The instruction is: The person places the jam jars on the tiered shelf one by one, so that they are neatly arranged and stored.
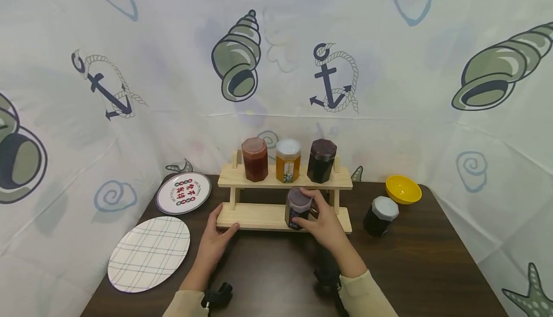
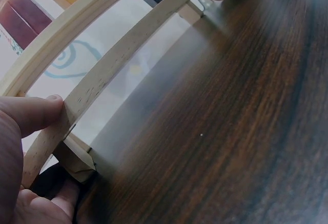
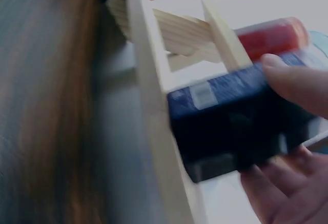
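Note:
A two-tier wooden rack [image 1: 255, 216] stands on the dark table. My left hand [image 1: 213, 240] grips the left end of its lower board, thumb on the front edge and fingers curled beneath, as the left wrist view shows. My right hand [image 1: 325, 223] holds a dark jar [image 3: 230, 126] with a purplish lid and a blue label, at the right half of the lower board. In the right wrist view the jar's base meets the board. On the upper board are a red jar [image 1: 255, 161], an amber jar [image 1: 288, 162] with a white lid, and a dark jar [image 1: 321, 162].
Right of the rack stands a dark jar with a white lid [image 1: 380, 217], and behind it a yellow bowl [image 1: 403, 189]. At left lie a white plate with red lettering [image 1: 183, 193] and a checked plate [image 1: 149, 254]. A patterned cloth [image 1: 276, 91] hangs behind the table.

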`<state>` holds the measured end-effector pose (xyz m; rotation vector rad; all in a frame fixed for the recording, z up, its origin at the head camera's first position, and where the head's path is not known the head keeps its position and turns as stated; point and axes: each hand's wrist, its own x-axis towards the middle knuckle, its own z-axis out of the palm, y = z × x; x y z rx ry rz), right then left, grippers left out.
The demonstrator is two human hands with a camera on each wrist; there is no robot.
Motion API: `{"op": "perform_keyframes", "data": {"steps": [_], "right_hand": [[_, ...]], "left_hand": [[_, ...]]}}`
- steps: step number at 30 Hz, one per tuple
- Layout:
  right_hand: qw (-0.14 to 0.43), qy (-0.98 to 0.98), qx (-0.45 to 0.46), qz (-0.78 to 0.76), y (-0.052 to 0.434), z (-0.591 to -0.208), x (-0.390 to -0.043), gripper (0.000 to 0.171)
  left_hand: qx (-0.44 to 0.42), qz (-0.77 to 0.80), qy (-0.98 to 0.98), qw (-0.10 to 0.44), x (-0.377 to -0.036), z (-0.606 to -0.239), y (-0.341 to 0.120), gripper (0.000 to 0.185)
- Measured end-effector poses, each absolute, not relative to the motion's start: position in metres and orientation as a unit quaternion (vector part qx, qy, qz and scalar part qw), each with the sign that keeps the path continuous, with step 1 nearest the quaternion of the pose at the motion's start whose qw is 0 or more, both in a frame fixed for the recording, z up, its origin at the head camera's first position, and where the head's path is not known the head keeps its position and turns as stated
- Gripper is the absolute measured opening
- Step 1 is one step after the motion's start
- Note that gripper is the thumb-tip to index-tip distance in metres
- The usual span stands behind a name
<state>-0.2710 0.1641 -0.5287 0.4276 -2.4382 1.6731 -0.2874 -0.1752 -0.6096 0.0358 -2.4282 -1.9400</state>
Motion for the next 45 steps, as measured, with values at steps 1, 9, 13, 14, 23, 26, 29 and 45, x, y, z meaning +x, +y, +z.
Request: {"op": "perform_keyframes", "data": {"steps": [1,9,13,14,23,26,29,45], "right_hand": [[0.065,-0.809,0.152,0.564,0.167,-0.529,-0.271,0.082],[0.044,-0.796,0.157,0.583,0.166,-0.534,-0.272,0.089],[0.096,-0.826,0.148,0.536,0.153,-0.54,-0.271,0.089],[0.109,-0.835,0.147,0.519,0.15,-0.541,-0.27,0.089],[0.148,-0.863,0.144,0.46,0.144,-0.548,-0.269,0.098],[0.157,-0.866,0.146,0.451,0.143,-0.549,-0.27,0.098],[0.162,-0.863,0.145,0.455,0.142,-0.551,-0.271,0.098],[0.14,-0.815,0.149,0.543,0.142,-0.557,-0.277,0.1]], "left_hand": [[0.011,-0.624,-0.781,0.016,-0.288,-0.61,-0.175,0.093],[0.014,-0.621,-0.783,0.011,-0.289,-0.607,-0.175,0.093],[0.014,-0.618,-0.786,0.012,-0.287,-0.607,-0.176,0.093],[0.013,-0.619,-0.785,0.011,-0.287,-0.607,-0.176,0.093],[0.011,-0.631,-0.776,0.009,-0.287,-0.606,-0.174,0.093],[0.009,-0.634,-0.773,0.009,-0.287,-0.606,-0.174,0.094],[0.011,-0.633,-0.774,0.01,-0.287,-0.607,-0.174,0.093],[0.019,-0.626,-0.78,0.007,-0.287,-0.604,-0.176,0.092]]}}
